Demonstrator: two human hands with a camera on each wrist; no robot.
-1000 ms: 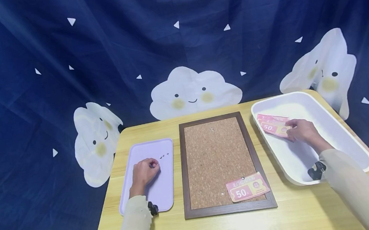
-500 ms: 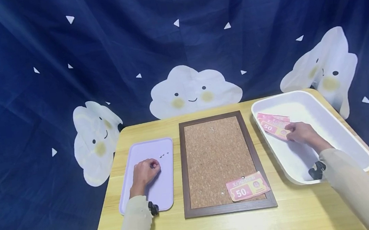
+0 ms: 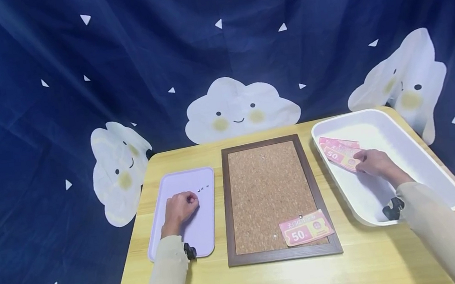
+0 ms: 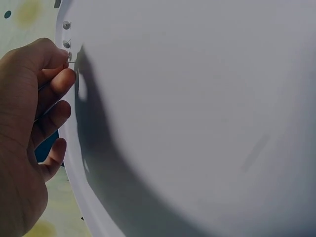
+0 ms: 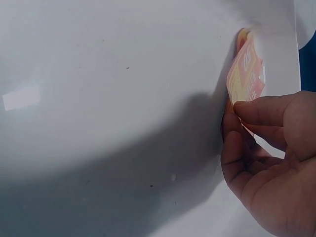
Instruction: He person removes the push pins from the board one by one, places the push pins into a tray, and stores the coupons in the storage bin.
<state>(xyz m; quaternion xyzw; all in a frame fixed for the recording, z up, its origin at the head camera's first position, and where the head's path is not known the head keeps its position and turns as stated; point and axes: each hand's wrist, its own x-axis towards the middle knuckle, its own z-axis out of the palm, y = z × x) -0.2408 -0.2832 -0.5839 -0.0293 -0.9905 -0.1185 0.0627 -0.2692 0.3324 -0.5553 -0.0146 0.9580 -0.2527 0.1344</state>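
Note:
My left hand rests on the lilac tray, its thumb and forefinger pinching a small pushpin. Two more pushpins lie just beyond it on the tray. My right hand is inside the white bin and pinches the top pink coupon of a small stack. In the right wrist view the coupon lifts off the bin floor between the fingertips. Between the tray and the bin lies a framed cork board.
A pink "50" coupon sits at the cork board's lower right corner, with a pin at its top edge. All of this lies on a wooden table. A dark blue curtain with cloud faces hangs behind.
Both hands stay where they were, one on the pin and one on the coupon. Only the head view drifts slightly.

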